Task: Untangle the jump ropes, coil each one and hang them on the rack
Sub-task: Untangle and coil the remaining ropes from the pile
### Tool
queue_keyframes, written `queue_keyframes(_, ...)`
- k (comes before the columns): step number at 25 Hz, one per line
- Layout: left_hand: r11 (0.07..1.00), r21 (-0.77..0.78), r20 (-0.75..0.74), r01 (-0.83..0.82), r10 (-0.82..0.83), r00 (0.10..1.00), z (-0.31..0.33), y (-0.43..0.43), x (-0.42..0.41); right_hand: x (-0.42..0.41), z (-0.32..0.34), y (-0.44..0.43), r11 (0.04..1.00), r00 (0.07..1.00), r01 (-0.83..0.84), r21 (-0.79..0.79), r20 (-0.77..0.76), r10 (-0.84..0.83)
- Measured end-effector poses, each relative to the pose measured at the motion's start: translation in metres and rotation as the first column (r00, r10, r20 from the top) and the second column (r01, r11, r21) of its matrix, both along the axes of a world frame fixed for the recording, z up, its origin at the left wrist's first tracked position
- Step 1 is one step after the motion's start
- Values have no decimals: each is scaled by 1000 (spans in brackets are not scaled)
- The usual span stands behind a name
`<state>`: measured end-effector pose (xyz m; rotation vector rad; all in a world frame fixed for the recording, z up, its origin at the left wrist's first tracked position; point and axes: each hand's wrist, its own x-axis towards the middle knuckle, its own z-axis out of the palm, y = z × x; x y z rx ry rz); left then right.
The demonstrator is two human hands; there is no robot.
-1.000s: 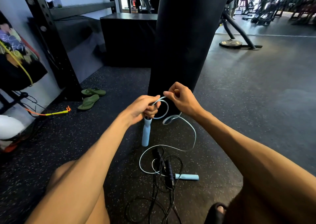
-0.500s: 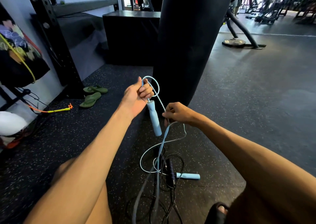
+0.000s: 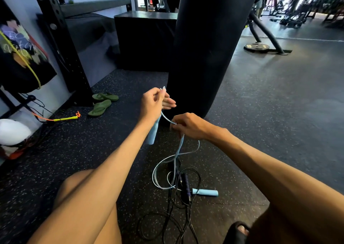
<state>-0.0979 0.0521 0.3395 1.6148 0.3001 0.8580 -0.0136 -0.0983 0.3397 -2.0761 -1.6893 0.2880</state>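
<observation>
Fingers (image 3: 176, 125) on slim, possibly rubbery rope (image 3: 179, 147)

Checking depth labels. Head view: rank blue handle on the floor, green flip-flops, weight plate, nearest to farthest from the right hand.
From the right hand, which pinches the blue jump rope:
1. blue handle on the floor, just below it.
2. green flip-flops, off to the left.
3. weight plate, far back on the right.
</observation>
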Motion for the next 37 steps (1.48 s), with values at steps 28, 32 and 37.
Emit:
queue_keyframes(28, 873, 50, -667, -485, 391, 635, -45, 101, -36, 88, -25, -96, 593, 700, 710, -379, 468, -539)
queue_keyframes(32, 887, -295, -535, -354, 154, 831, -31, 78, -35, 85, -27, -97, 567, 747, 663, -488, 382, -545)
queue_keyframes(37, 896, -427, -448, 123, -328, 832, 1, 28, -30, 71, -29, -62, 764, 846, 532, -364, 206, -491)
